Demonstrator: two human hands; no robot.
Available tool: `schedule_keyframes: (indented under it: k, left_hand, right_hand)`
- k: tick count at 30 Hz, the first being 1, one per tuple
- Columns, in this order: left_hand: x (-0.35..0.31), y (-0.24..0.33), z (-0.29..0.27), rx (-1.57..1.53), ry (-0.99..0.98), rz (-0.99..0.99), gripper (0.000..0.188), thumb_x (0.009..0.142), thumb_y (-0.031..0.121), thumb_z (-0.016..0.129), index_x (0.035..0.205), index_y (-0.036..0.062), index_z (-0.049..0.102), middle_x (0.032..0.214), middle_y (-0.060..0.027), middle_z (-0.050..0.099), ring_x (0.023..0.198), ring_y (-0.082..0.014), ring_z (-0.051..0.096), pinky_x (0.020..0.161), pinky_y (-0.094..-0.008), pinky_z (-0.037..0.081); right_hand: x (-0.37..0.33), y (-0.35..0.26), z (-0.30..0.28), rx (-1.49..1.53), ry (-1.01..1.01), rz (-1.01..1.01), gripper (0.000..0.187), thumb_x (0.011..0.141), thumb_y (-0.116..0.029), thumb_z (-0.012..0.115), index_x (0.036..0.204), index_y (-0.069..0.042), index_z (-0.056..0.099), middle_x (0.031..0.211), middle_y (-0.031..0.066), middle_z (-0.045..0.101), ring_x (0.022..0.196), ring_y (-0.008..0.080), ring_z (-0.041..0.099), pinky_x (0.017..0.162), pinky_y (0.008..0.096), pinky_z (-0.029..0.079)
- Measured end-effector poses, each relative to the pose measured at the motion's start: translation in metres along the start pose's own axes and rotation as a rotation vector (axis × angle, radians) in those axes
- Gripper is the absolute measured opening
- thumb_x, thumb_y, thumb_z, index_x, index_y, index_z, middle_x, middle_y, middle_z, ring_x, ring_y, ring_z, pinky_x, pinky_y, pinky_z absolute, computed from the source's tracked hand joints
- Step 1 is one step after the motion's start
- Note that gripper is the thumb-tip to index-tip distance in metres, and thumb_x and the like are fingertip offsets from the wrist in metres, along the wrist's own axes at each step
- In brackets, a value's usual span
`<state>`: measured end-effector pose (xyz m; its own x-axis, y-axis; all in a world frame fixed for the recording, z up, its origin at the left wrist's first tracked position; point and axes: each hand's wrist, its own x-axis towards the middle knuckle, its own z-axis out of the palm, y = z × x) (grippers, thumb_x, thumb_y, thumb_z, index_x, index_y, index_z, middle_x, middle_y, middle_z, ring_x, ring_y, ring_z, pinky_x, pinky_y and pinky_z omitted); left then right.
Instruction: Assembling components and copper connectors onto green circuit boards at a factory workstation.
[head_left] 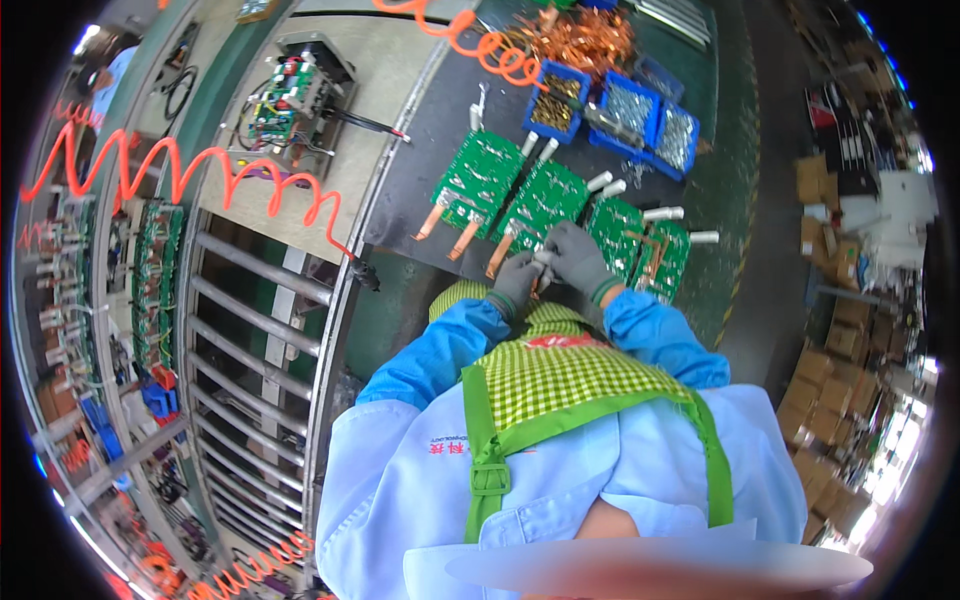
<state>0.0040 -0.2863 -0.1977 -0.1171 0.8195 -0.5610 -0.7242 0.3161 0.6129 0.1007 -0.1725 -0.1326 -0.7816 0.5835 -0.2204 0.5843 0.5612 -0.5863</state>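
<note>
Right now, your gloved left hand [514,280] and right hand [580,257] meet, fingers [565,243] bunched close; whether they clamp anything, I cannot tell. Green circuit boards [550,195] lie on the tabletop [430,140] just beyond your fingers, blue bins [549,132] farther out.

Small item [542,262] between left hand [515,280] and right hand [578,257], centre: partly hidden, too small to identify. Orange hose [512,70]: cut off, top edge. Oval shape [660,569], bottom: blurred.
</note>
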Motion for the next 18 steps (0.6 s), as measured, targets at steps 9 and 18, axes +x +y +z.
schedule_keyframes:
  k: [9, 18]
  left_hand:
    - [-0.003, 0.008, 0.003, -0.021, -0.069, -0.091, 0.014, 0.086, 0.007, 0.047, 0.096, -0.0007, 0.055, 0.078, -0.0047, 0.058, 0.063, -0.0099, 0.056, 0.052, -0.0185, 0.046]
    - [0.004, 0.004, -0.006, -0.066, -0.133, -0.112, 0.013, 0.084, 0.005, 0.050, 0.094, -0.0025, 0.053, 0.082, -0.0081, 0.059, 0.064, -0.0127, 0.058, 0.056, -0.0240, 0.050]
  right_hand:
    - [-0.006, 0.007, 0.007, 0.057, 0.096, -0.143, 0.016, 0.076, -0.019, 0.060, 0.086, -0.007, 0.057, 0.094, 0.0107, 0.050, 0.083, 0.0303, 0.054, 0.073, 0.0382, 0.046]
    - [-0.017, 0.009, 0.011, 0.086, 0.239, -0.200, 0.023, 0.076, -0.023, 0.063, 0.086, -0.005, 0.053, 0.099, 0.0137, 0.050, 0.087, 0.0323, 0.054, 0.074, 0.0377, 0.045]
